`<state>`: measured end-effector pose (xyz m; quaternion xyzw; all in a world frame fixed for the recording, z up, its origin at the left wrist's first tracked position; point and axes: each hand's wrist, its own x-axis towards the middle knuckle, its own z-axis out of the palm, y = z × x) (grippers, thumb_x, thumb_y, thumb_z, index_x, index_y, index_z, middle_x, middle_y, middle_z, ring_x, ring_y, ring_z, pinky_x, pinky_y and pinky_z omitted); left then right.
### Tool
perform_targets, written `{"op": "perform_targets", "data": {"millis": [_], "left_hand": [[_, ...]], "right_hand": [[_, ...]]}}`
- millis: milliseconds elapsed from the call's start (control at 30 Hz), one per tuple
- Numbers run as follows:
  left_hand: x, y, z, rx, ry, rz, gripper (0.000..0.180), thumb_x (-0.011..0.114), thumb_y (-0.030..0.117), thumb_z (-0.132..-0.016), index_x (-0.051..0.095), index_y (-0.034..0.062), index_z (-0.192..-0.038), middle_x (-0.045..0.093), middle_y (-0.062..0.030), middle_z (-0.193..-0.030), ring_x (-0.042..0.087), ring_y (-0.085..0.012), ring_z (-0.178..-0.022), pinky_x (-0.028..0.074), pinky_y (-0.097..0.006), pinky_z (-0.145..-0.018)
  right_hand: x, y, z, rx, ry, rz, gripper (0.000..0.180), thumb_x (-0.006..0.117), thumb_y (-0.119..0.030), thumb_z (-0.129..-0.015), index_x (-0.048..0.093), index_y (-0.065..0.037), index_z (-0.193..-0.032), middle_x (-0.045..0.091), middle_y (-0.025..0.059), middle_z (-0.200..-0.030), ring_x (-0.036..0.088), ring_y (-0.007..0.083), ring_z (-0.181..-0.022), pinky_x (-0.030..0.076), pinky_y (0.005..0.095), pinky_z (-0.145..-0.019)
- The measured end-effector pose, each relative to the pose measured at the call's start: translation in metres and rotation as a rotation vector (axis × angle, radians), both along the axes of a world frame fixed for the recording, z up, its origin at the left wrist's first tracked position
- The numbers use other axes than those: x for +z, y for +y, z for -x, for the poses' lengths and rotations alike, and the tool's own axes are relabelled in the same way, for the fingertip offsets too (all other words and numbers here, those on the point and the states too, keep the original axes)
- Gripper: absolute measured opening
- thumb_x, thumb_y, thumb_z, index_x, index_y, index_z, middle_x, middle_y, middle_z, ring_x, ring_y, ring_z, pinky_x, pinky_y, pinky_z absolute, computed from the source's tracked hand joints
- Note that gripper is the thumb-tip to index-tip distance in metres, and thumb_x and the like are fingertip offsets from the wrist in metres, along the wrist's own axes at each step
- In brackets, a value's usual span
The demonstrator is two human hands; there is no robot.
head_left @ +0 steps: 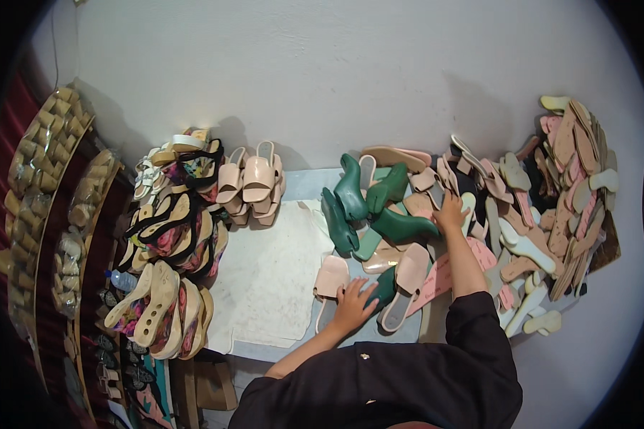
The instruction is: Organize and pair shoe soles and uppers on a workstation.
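Observation:
My left hand [354, 304] lies with fingers spread between a beige slide sandal [330, 274] and a green shoe last [384, 287]. Its fingertips reach the last; whether they press on it I cannot tell. Right of that last sits another beige slide [412, 268]. Farther off, my right hand [451, 213] is open, fingers apart, beside the toe of a green last [402, 226] and a pale sole [467, 207]. Several more green lasts, such as one standing upright [350, 189], crowd the table with sandals among them. A glossy tan piece [383, 259] lies between the lasts and slides.
Patterned wedge sandals [166, 232] are piled at the left edge, near stacked beige slides [259, 179]. A white sheet [268, 268] covers the table's middle. Loose soles [572, 164] heap up on the right. Far left, shelves [66, 168] hold bagged heels. A wall [322, 79] stands behind.

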<state>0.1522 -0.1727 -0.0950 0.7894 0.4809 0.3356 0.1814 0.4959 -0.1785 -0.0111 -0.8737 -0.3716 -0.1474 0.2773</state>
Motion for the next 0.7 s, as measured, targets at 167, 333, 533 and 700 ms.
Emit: {"op": "perform_targets", "data": {"millis": [167, 333, 533, 700], "left_hand": [[-0.008, -0.008, 0.007, 0.061, -0.051, -0.047, 0.066, 0.072, 0.03, -0.065, 0.045, 0.0115, -0.122, 0.053, -0.0119, -0.111, 0.049, -0.0299, -0.104, 0.036, -0.044, -0.087], [0.008, -0.009, 0.005, 0.042, -0.062, -0.036, 0.066, 0.072, 0.03, -0.064, 0.045, 0.0114, -0.122, 0.053, -0.0121, -0.11, 0.049, -0.0302, -0.103, 0.036, -0.044, -0.086], [0.037, -0.003, 0.004, -0.015, -0.007, 0.016, 0.067, 0.073, 0.03, -0.064, 0.045, 0.0113, -0.121, 0.053, -0.0124, -0.109, 0.05, -0.0305, -0.102, 0.037, -0.044, -0.085], [0.046, 0.001, -0.007, -0.1, -0.004, 0.028, 0.067, 0.073, 0.03, -0.063, 0.045, 0.0112, -0.121, 0.053, -0.0126, -0.108, 0.05, -0.0307, -0.101, 0.038, -0.044, -0.084]], "right_hand": [[-0.003, 0.013, -0.006, 0.013, -0.064, 0.058, 0.044, 0.065, -0.031, -0.07, 0.056, -0.017, -0.111, 0.053, 0.0096, -0.107, 0.041, 0.026, -0.115, 0.02, 0.0629, -0.094], [0.0, -0.006, -0.027, -0.053, -0.089, 0.175, 0.048, 0.066, -0.033, -0.072, 0.054, -0.017, -0.116, 0.053, 0.0107, -0.107, 0.041, 0.0265, -0.116, 0.018, 0.0665, -0.093], [0.024, -0.062, 0.006, -0.037, -0.15, 0.136, 0.046, 0.065, -0.032, -0.073, 0.056, -0.02, -0.116, 0.051, 0.0111, -0.115, 0.04, 0.0266, -0.118, 0.016, 0.0666, -0.092], [-0.007, -0.136, 0.05, -0.114, -0.075, 0.12, 0.047, 0.066, -0.031, -0.072, 0.056, -0.018, -0.116, 0.051, 0.0112, -0.115, 0.039, 0.0282, -0.118, 0.016, 0.0641, -0.093]]}}
